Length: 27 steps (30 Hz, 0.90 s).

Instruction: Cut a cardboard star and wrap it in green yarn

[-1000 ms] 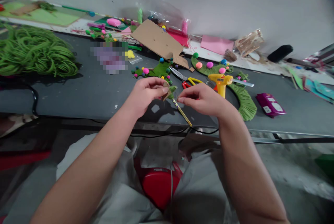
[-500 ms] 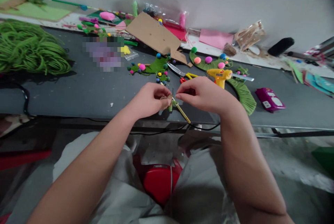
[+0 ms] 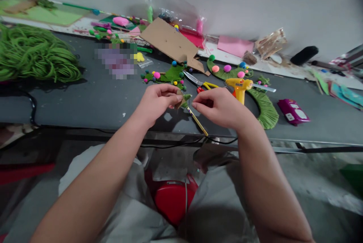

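My left hand [image 3: 159, 104] pinches a small cardboard piece partly wrapped in green yarn [image 3: 186, 97], held above the table's front part. To its right my right hand [image 3: 217, 105] has thumb and fingertips pressed together; whatever is between them is too small to make out. Below the gap between the hands lies a yellow pencil-like stick [image 3: 198, 122], slanting toward the table edge. Scissors with yellow and red handles [image 3: 198, 81] lie just beyond. Behind my right hand is a yellow glue gun [image 3: 239, 86] with a glue stick in its back.
A green yarn-wrapped ring with pompoms [image 3: 263, 112] lies on the right, near a purple packet [image 3: 293, 111]. Green yarn [image 3: 36, 54] is heaped at left. Cardboard [image 3: 170, 41] and a pompom-trimmed green piece [image 3: 172, 75] lie behind the hands. A black cable [image 3: 170, 144] hangs along the front edge.
The wrapped cardboard piece has turned in my left hand, its green points now facing right. My right hand stays close by, still pinched, a little lower.
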Each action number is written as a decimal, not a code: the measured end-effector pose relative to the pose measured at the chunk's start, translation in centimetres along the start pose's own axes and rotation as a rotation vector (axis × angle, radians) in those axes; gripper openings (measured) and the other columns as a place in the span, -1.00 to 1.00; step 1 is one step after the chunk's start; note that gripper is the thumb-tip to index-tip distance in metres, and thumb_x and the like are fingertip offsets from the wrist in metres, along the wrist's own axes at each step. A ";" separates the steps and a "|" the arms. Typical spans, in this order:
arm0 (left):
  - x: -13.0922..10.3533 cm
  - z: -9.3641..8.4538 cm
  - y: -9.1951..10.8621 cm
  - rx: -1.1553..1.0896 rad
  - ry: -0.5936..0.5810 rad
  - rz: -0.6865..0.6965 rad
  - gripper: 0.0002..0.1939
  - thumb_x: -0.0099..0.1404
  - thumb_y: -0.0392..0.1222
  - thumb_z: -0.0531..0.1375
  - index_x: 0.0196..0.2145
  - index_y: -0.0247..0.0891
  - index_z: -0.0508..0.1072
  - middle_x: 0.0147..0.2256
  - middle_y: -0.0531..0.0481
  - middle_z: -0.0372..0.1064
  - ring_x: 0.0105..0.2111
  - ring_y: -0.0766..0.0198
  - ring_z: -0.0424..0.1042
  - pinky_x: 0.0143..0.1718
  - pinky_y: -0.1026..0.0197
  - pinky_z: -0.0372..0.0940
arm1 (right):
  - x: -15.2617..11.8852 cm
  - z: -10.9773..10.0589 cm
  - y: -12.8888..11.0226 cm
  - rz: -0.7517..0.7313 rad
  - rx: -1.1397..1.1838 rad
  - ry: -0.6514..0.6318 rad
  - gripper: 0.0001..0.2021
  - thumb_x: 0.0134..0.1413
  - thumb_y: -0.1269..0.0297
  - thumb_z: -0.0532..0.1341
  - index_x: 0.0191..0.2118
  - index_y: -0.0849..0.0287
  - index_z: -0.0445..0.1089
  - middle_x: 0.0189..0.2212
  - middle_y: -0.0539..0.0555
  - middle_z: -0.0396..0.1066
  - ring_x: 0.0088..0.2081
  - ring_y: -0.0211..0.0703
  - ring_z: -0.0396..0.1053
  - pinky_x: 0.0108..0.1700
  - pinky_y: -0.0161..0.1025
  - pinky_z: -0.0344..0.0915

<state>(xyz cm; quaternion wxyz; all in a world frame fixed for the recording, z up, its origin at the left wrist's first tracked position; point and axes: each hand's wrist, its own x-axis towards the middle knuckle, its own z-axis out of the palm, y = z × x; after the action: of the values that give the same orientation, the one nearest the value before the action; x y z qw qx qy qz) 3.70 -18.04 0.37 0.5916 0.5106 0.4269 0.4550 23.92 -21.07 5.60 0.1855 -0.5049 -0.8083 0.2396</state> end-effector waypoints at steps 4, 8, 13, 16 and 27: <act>0.1 -0.4 -0.3 -0.033 -0.063 0.022 -0.81 -0.02 -0.26 0.44 -0.39 -0.30 0.59 -0.47 0.00 0.48 -0.46 0.32 0.40 -0.42 0.27 0.26 | 0.2 0.2 1.7 0.010 0.122 -0.028 -0.78 0.19 0.23 0.25 -0.35 0.24 0.58 -0.55 -0.02 0.41 -0.49 -0.30 0.21 -0.42 -0.28 0.13; 0.0 -0.6 -0.3 0.003 -0.195 -0.043 -0.81 0.01 -0.26 0.43 -0.35 -0.29 0.60 -0.48 -0.01 0.49 -0.50 0.31 0.40 -0.44 0.24 0.28 | 0.5 0.0 3.3 0.027 0.207 -0.096 -0.77 0.16 0.19 0.28 -0.28 0.23 0.62 -0.52 0.00 0.46 -0.48 -0.28 0.24 -0.40 -0.28 0.18; -0.2 -0.2 -0.3 0.184 -0.291 -0.104 -0.83 0.00 -0.29 0.39 -0.37 -0.31 0.60 -0.50 -0.02 0.51 -0.52 0.31 0.39 -0.40 0.21 0.32 | 1.0 -0.4 3.5 -0.012 0.116 -0.156 -0.80 0.15 0.24 0.26 -0.28 0.19 0.63 -0.49 -0.02 0.49 -0.45 -0.27 0.27 -0.37 -0.28 0.19; -0.2 -0.1 -0.9 0.329 -0.293 -0.063 -0.87 0.05 -0.26 0.35 -0.38 -0.29 0.60 -0.45 -0.04 0.53 -0.47 0.28 0.43 -0.39 0.22 0.32 | 1.0 -0.4 2.7 -0.010 0.001 -0.157 -0.82 0.13 0.30 0.25 -0.31 0.20 0.62 -0.52 -0.03 0.47 -0.48 -0.30 0.24 -0.38 -0.28 0.16; 0.0 0.2 -1.0 0.180 -0.054 0.043 -0.86 0.05 -0.27 0.37 -0.38 -0.32 0.57 -0.53 -0.01 0.49 -0.52 0.30 0.43 -0.46 0.27 0.29 | -0.8 0.2 -1.3 0.049 -0.186 0.007 -0.78 0.22 0.31 0.18 -0.38 0.18 0.55 -0.49 0.04 0.45 -0.44 -0.22 0.23 -0.40 -0.23 0.06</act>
<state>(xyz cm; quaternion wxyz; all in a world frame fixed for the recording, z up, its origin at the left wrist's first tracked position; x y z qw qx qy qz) 4.05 -18.11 -0.60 0.5448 0.5829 0.4386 0.4135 23.23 -22.29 6.11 0.1349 -0.5404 -0.8137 0.1662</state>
